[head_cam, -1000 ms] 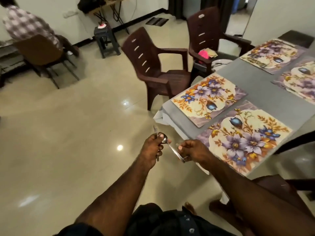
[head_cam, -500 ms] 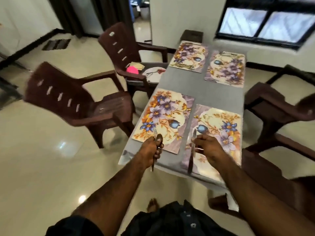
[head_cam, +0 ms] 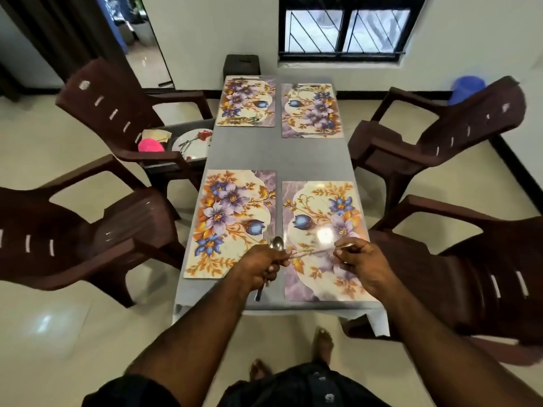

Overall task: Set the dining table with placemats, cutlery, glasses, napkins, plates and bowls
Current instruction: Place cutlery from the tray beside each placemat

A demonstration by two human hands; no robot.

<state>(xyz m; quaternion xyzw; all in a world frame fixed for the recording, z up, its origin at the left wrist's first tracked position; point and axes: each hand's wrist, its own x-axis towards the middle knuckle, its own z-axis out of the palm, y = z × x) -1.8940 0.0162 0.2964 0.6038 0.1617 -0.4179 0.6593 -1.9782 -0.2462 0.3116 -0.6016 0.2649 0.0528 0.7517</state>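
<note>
Your left hand (head_cam: 262,268) was curled round a small bundle of cutlery (head_cam: 271,259), its fingers wrapped about the handles: a spoon bowl stood up above your knuckles and the handle ends stuck out below your fist, over the near edge of the grey surface (head_cam: 279,154). Your right hand (head_cam: 363,259) pinched one slim, blurred piece of cutlery (head_cam: 316,251) between thumb and fingers; it ran sideways from your fingertips towards your left hand, above the near right placemat (head_cam: 323,239). The near left placemat (head_cam: 232,221) lay just beside it, and two far placemats (head_cam: 279,107) lay at the other end. A plate (head_cam: 194,142) with more cutlery sat on the left chair (head_cam: 117,113).
</note>
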